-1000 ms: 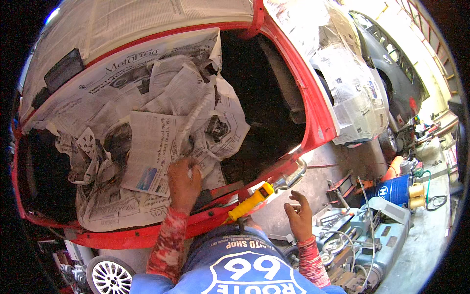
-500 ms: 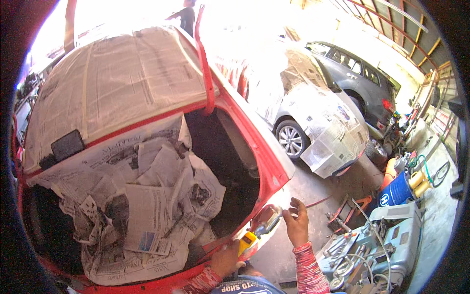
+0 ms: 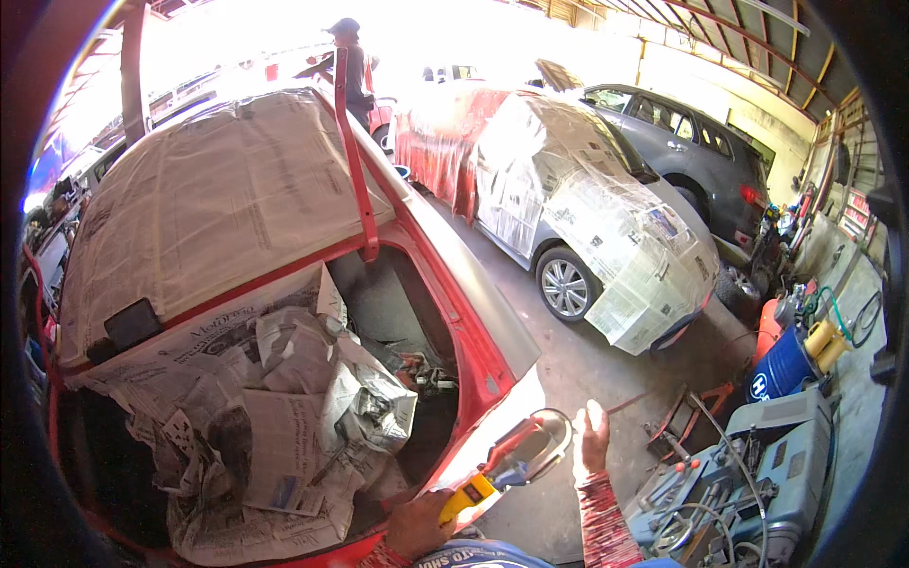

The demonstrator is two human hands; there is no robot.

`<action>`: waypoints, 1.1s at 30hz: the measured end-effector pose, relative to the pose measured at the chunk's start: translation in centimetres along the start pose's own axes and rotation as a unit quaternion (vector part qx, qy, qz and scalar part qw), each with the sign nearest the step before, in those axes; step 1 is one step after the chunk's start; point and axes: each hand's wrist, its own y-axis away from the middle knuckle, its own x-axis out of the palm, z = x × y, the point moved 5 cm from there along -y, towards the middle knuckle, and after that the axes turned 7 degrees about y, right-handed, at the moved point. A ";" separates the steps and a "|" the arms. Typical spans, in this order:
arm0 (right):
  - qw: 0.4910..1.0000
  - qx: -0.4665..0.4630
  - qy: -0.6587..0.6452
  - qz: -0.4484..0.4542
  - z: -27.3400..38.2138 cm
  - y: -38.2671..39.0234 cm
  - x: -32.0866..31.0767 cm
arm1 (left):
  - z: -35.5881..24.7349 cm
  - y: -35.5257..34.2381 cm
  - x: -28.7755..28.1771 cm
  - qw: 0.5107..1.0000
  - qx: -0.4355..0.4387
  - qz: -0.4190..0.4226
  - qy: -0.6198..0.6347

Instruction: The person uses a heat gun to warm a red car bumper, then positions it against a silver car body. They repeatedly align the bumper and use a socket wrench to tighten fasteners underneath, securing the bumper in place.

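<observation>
My left hand [image 3: 417, 526], low in the middle, is closed on a hand tool [image 3: 472, 496] with a yellow body, red and blue-grey parts and a rounded loop at its far end. Its exact kind I cannot make out. The tool points up and to the right, beside the rear edge of a red car body [image 3: 488, 379]. My right hand [image 3: 592, 437] is raised just right of the loop, apart from it, with its fingers stretched out and nothing visible in them. Crumpled newspaper [image 3: 284, 445] covers part of the car's rear opening.
Masking paper covers the red car's roof [image 3: 218, 180]. A paper-wrapped car [image 3: 625, 246] and a grey car [image 3: 677, 133] stand beyond. At right are a blue drum [image 3: 784, 364], an open toolbox [image 3: 786, 454] and a red jack [image 3: 686, 417]. A person [image 3: 355, 71] stands far back.
The view has shifted, showing more of the background. My right hand's fingers, bent before, are now straighter. The tool's loop shows more plainly, and my left hand still holds it.
</observation>
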 end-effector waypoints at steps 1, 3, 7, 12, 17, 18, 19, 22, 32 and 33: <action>0.997 0.050 -0.050 -0.009 -0.8 -0.3 0.2 | -1.1 -0.2 -0.7 1.000 0.019 -0.001 0.003; 0.983 0.075 -0.168 0.017 -1.2 -0.8 0.8 | -2.6 -0.2 -2.0 0.999 0.007 0.013 0.042; 0.987 -0.011 -0.019 0.161 0.4 -0.8 3.8 | -3.9 0.9 -4.2 0.986 -0.038 -0.012 0.163; 0.911 -0.212 0.204 0.289 1.6 0.9 10.9 | -1.8 3.9 -7.3 0.941 -0.108 -0.176 0.266; 0.794 -0.408 0.359 0.274 0.6 2.8 16.4 | 2.1 7.9 -9.6 0.853 -0.146 -0.329 0.378; 0.810 -0.404 0.331 0.266 0.3 2.9 16.5 | 2.6 8.6 -10.0 0.843 -0.149 -0.345 0.386; 0.839 -0.392 0.262 0.273 0.2 2.9 16.5 | 2.9 9.0 -10.5 0.835 -0.151 -0.353 0.393; 0.877 -0.351 0.184 0.270 -0.1 2.4 16.2 | 2.5 10.1 -12.9 0.827 -0.167 -0.355 0.404; 0.939 -0.274 0.063 0.197 0.7 0.3 17.2 | -4.1 9.1 -22.2 0.793 -0.172 -0.338 0.477; 0.945 -0.264 0.046 0.188 0.7 -0.1 17.1 | -3.9 8.2 -21.8 0.800 -0.194 -0.312 0.474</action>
